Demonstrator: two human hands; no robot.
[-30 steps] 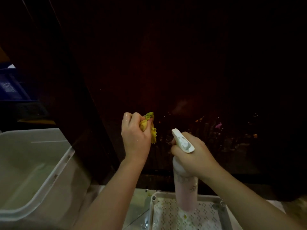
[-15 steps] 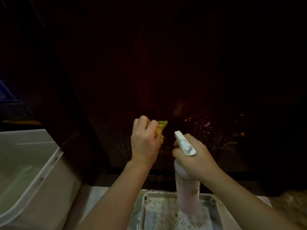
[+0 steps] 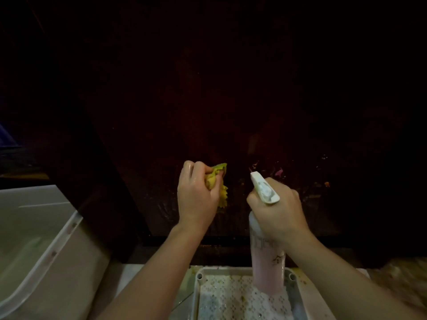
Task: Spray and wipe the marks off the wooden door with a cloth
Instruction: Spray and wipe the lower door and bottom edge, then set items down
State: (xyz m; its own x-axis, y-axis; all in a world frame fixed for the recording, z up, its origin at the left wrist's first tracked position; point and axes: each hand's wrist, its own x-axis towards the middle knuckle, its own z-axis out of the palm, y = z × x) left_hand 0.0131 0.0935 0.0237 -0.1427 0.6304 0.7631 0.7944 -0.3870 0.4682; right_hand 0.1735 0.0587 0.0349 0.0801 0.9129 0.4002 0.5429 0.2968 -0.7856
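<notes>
Left hand (image 3: 196, 195) grips yellow cloth (image 3: 218, 181), now showing more against the wet door (image 3: 208, 100); right hand (image 3: 280, 211) clamps spray bottle (image 3: 268, 269) over the near tray (image 3: 198, 287).

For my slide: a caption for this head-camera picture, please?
Left hand grips a yellow cloth at the dark door; right hand holds a spray bottle.

The dark wooden door (image 3: 231, 100) closes off the whole far side. At near left a large white tub (image 3: 34, 227) walls off that flank. Near centre, a white tray (image 3: 198, 294) lies below the hands. Open air lies between tub and tray, and between the two raised hands before the door.
</notes>
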